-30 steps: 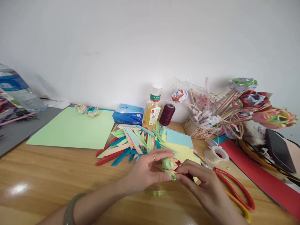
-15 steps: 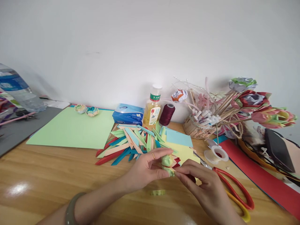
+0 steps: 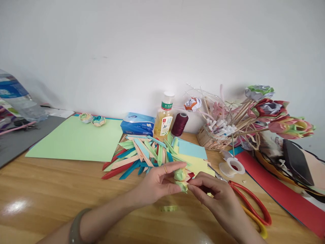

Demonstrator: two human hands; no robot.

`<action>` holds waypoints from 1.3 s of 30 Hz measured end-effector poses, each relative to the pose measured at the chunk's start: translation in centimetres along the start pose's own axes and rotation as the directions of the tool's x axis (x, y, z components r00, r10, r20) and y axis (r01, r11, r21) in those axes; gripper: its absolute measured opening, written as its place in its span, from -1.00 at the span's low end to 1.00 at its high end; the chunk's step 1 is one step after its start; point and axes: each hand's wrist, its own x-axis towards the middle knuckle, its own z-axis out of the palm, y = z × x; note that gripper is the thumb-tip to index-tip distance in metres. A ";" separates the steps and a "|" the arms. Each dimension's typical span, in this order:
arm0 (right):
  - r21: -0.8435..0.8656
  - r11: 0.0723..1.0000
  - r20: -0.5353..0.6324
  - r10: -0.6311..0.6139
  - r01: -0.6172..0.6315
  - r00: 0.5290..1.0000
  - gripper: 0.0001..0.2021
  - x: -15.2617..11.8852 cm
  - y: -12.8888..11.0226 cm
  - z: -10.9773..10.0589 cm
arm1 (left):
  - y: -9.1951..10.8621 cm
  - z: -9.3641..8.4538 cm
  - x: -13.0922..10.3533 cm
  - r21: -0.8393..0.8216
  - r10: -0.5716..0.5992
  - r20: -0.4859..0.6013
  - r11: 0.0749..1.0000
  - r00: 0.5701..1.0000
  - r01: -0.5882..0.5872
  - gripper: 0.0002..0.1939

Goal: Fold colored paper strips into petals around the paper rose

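Observation:
Between my two hands is a small folded paper flower (image 3: pixel 180 175), pale green and yellow with red tips on its right side. My left hand (image 3: pixel 162 181) grips its left side, with the fingers above and the thumb below. The fingertips of my right hand (image 3: pixel 212 189) pinch the flower's lower right edge; what exactly lies between them is partly hidden. Just beyond the hands lie a heap of folded paper strips (image 3: pixel 142 154) and yellow paper sheets (image 3: pixel 196 164). Scissors with red and yellow handles (image 3: pixel 254 200) lie beside my right hand.
A light green sheet (image 3: pixel 73 142) bears two small paper flowers (image 3: pixel 98 121). Along the wall stand a tissue pack (image 3: pixel 137 123), a drink bottle (image 3: pixel 165 117), a dark red thread spool (image 3: pixel 180 124) and a basket (image 3: pixel 212 139) near paper flowers on sticks. A white spool (image 3: pixel 231 167) sits at right.
The whole view has shifted slightly. Both hands keep hold of the paper flower, which looks slightly turned, with less of its red tips showing.

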 end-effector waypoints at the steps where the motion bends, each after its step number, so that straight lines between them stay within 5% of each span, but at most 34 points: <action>1: -0.006 1.000 -0.003 -0.002 0.002 1.000 -0.75 0.0 0.1 0.1 | -0.1 0.0 0.0 0.009 0.009 -0.006 1.000 1.000 -0.009 -0.47; 21: 0.027 0.996 0.007 -0.082 0.082 0.997 -0.82 0.0 0.1 0.0 | -0.2 0.0 0.2 0.012 0.028 -0.028 1.000 0.999 -0.028 -0.47; 28: 0.009 0.999 -0.007 -0.042 0.042 0.999 -0.79 0.0 0.5 0.2 | -0.5 -0.1 0.1 0.026 0.019 -0.002 0.999 1.000 -0.019 -0.47; 34: 0.184 0.978 0.079 0.082 -0.095 0.993 -0.68 0.2 0.5 0.1 | -0.1 -0.2 0.1 -0.003 -0.027 0.030 1.000 0.999 0.027 -0.43; 39: 0.142 0.987 0.064 0.064 -0.072 0.996 -0.67 0.2 0.6 0.2 | -0.3 -0.3 0.0 0.005 -0.048 0.048 0.999 0.998 0.048 -0.38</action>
